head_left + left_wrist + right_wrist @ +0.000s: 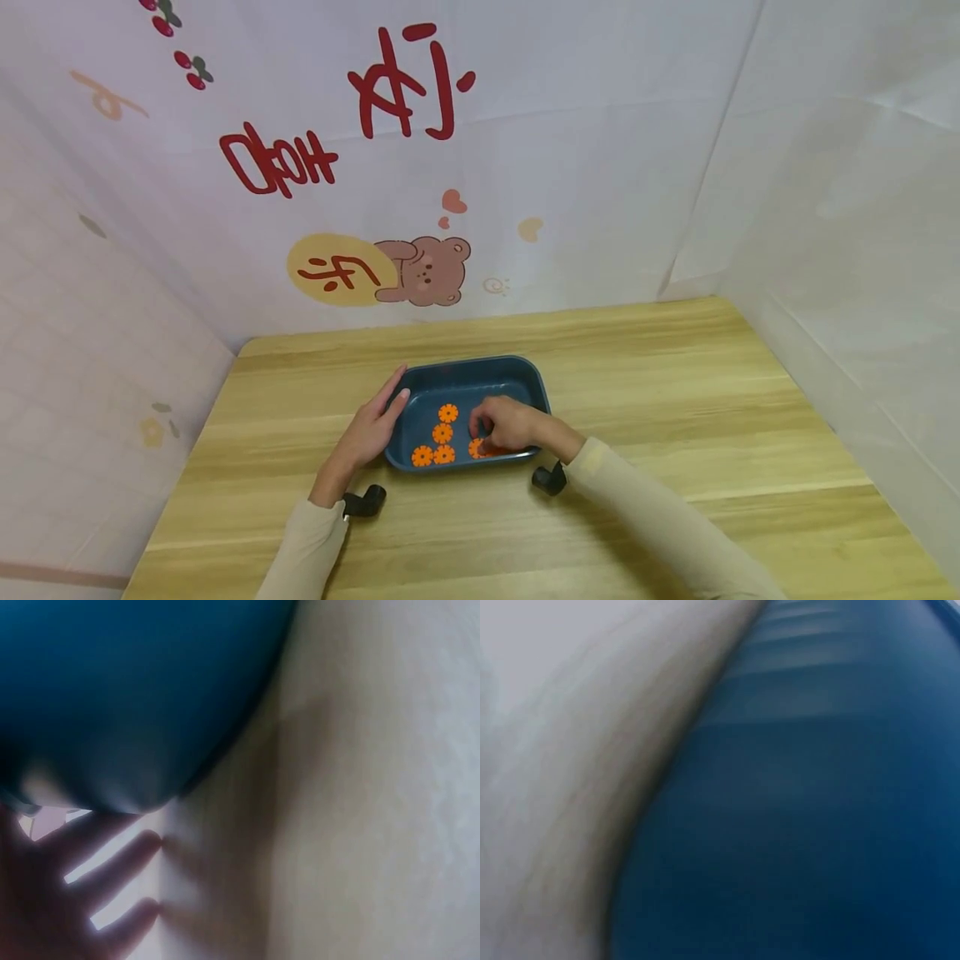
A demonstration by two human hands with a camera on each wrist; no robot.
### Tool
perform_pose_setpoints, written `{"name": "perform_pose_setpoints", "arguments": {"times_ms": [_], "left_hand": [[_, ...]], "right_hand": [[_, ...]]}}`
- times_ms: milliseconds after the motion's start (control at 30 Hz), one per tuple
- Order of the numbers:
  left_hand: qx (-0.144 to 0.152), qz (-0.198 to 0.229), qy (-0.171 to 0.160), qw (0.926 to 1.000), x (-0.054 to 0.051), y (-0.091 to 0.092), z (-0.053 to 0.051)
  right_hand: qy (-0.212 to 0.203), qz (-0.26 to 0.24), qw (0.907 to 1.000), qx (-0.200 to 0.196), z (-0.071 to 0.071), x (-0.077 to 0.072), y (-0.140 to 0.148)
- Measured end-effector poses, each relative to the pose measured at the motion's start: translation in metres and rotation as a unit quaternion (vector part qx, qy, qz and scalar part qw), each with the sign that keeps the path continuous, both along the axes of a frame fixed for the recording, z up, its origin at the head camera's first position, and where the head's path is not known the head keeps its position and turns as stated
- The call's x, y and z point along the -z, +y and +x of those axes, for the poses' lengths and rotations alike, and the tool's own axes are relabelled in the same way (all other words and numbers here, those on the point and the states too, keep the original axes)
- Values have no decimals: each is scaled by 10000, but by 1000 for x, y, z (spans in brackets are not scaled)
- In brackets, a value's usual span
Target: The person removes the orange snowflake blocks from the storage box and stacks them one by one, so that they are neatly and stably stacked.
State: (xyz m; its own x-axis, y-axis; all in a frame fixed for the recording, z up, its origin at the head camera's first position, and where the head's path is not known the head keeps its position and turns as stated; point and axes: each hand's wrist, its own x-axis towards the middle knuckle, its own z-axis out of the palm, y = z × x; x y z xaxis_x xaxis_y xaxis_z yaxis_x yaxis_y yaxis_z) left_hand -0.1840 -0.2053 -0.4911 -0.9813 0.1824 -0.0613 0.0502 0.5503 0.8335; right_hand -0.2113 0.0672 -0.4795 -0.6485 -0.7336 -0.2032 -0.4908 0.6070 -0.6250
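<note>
Head view has the key bit: right hand is inside the blue tray, fingers curled downward, with a near orange disc just below the fingertips, toward the near wall. Seems any pickup there turns on that small drop from fingertips to disc. Can't tell whether the fingers pinch it or only hover (hand covers part of the disc, and more orange shows under the palm side, too hidden to count).

Disc is flat and round, so no long axis to line up with; tray's long axis runs roughly left to right. Right hand is clearly the nearer one to this disc.

Other four discs lie left of the right fingers on the tray floor: far disc, middle disc, then corner disc and end disc side by side along the near wall.

Left hand is at the tray's left end, fingers straight, thumb by the rim, not wrapped round anything. Left wrist view agrees: fingers extended and spread beside the tray wall. Right wrist view is just blurred blue tray and pale surface; no fingers or disc visible, no help on the pinch.
</note>
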Motion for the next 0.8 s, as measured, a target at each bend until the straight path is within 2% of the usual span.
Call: {"name": "perform_pose_setpoints", "arguments": {"times_ms": [267,533,800], "left_hand": [[-60,49,-2,10000,2,0,0],[-39,-38,56,10000,7,1,1],[-61,-53,58,10000,6,0,0]], "right_hand": [[19,95,10000,23,3,3,0],[280,304,9989,-225,4,3,1],[53,104,9999,79,3,3,-2]]}}
